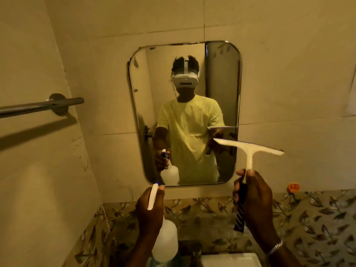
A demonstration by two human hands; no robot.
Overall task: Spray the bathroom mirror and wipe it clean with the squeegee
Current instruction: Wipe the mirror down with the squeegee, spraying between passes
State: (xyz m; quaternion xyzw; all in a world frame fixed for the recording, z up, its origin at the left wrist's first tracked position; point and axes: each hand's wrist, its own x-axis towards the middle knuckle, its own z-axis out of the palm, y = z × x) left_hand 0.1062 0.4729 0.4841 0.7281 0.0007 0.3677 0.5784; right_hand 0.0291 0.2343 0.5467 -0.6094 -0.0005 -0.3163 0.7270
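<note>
Beige wall tiles (279,64) surround the bathroom mirror (185,112), which hangs straight ahead of us, with a band of leaf-patterned tiles (317,218) below it and a metal towel bar (38,106) on the left wall. Our left hand (151,207) is wrapped around the neck of the spray bottle (164,241), one finger lying along its white trigger, the nozzle aimed at the glass near the mirror's lower edge. Our right hand (254,201) is closed around the dark striped grip of the squeegee (250,149), held upright (its white blade crosses the mirror's lower right corner, though we cannot tell whether it touches). A bracelet (274,247) circles the right wrist.
</note>
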